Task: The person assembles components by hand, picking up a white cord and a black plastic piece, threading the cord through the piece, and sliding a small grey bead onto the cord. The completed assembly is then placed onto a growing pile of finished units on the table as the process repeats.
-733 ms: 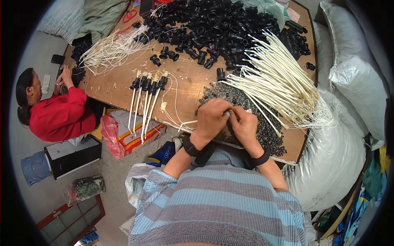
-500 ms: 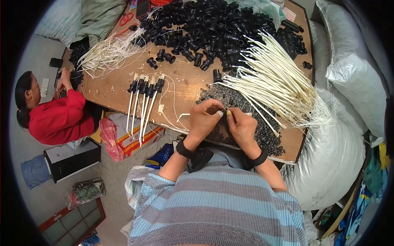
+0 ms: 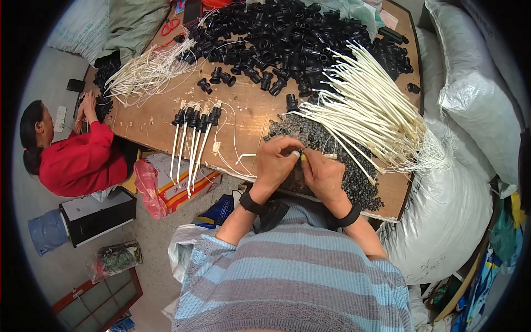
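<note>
Above a heap of small dark plastic pieces (image 3: 362, 188), my left hand (image 3: 275, 161) and my right hand (image 3: 322, 172) meet fingertip to fingertip. Both are pinched closed around something small and dark, mostly hidden by the fingers. A short pale end (image 3: 330, 156) pokes out beside my right fingers; I cannot make out what it belongs to. Right of my hands lies a big bundle of white sleeved wires (image 3: 368, 110). To the left, several black sockets with white wire leads (image 3: 196, 119) lie in a row, their leads hanging past the table edge.
Black plastic sockets (image 3: 276, 39) are piled at the back of the table (image 3: 149, 124). A tangle of white wires (image 3: 146, 77) and red scissors (image 3: 170, 25) lie at the far left. A person in red (image 3: 83, 157) works at the left end. Stuffed white sacks (image 3: 442, 210) crowd the right side.
My right hand has turned slightly and shifted a little left, its fingers closing nearer to my left fingertips. A short pale end now shows beside it.
</note>
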The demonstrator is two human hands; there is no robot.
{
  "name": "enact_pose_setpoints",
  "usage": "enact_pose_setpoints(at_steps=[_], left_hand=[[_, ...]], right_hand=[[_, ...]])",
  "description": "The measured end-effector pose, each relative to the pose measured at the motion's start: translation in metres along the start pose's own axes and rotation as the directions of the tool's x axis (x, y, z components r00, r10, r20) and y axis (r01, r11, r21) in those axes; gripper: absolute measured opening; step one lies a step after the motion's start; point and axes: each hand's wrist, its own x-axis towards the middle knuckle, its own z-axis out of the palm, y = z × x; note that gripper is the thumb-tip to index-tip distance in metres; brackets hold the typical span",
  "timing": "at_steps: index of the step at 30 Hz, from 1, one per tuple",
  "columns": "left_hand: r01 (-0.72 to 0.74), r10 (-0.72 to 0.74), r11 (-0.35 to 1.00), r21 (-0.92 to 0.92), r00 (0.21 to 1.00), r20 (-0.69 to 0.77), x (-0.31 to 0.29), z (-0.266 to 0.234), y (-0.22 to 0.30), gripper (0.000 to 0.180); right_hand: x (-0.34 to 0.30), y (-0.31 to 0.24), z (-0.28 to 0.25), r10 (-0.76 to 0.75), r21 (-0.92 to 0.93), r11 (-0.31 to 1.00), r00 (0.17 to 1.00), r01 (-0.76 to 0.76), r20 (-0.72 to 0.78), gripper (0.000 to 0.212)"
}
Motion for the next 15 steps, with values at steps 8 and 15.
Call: enact_pose_setpoints(at_steps=[8, 15], left_hand=[[-0.168, 0.169, 0.985, 0.035, 0.985, -0.020, 0.004, 0.000, -0.007, 0.015], [-0.305, 0.310, 0.940, 0.152, 0.951, -0.015, 0.008, -0.008, -0.014, 0.021]], right_hand=[[-0.002, 0.004, 0.001, 0.047, 0.087, 0.995, 0.999, -0.046, -0.017, 0.021], [0.001, 0.005, -0.015, 0.305, 0.575, 0.706, 0.911, -0.412, 0.278, 0.019]])
